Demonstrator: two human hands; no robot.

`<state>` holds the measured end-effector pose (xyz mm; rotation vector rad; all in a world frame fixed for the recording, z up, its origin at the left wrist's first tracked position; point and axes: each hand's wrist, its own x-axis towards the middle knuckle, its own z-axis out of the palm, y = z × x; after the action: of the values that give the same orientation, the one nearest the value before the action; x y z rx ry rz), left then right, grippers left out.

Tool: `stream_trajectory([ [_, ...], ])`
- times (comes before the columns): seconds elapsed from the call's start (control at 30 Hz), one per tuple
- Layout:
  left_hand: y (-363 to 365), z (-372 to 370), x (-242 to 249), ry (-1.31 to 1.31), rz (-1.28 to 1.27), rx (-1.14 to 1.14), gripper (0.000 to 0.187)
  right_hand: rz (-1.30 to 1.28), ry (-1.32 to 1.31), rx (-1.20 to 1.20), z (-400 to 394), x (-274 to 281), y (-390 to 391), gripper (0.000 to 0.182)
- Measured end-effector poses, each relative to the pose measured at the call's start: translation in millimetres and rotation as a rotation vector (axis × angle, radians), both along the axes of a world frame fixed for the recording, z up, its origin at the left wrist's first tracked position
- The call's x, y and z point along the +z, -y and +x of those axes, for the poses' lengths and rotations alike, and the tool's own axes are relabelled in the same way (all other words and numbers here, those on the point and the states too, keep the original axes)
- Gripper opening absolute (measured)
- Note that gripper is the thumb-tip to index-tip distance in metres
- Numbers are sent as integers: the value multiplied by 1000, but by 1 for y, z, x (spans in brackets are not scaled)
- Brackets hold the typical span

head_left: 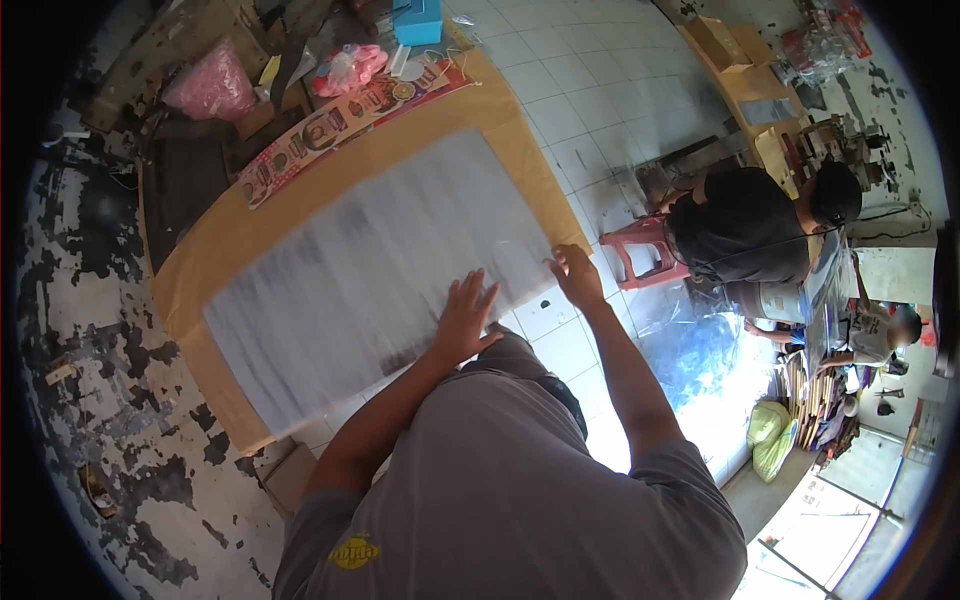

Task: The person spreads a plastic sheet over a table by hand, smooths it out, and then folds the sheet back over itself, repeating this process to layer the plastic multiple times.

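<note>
A large translucent grey sheet [370, 270], which looks like plastic film, lies across a brown-covered table [190, 300] in front of me. My left hand [466, 318] rests flat on the sheet's near part, fingers spread. At the sheet's right corner, beside the table's edge, my right hand [577, 276] has its fingers bent and seems to pinch the sheet's edge. The fingertips there are small and partly hidden.
A printed strip [340, 125], a pink bag [213, 82] and a blue box [417, 22] lie along the table's far side. To the right, a person in black [740, 225] sits on a red stool [640, 250]. Another person [868, 335] is farther off.
</note>
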<state>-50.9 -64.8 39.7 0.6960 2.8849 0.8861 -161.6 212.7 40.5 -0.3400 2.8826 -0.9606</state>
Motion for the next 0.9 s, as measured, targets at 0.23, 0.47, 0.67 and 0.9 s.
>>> stream_trajectory([
  [0.23,-33,-22,-15,-76,-127,123,87,597,86,257,-28,-5,2,19],
  [0.47,-33,-26,-13,-163,-156,284,73,651,176,575,-40,-9,-25,16],
  [0.67,-37,-28,-17,-82,-156,375,66,547,187,581,-42,18,-22,16],
  [0.9,-47,-28,-11,-70,-158,380,61,334,70,406,-52,21,-33,28],
])
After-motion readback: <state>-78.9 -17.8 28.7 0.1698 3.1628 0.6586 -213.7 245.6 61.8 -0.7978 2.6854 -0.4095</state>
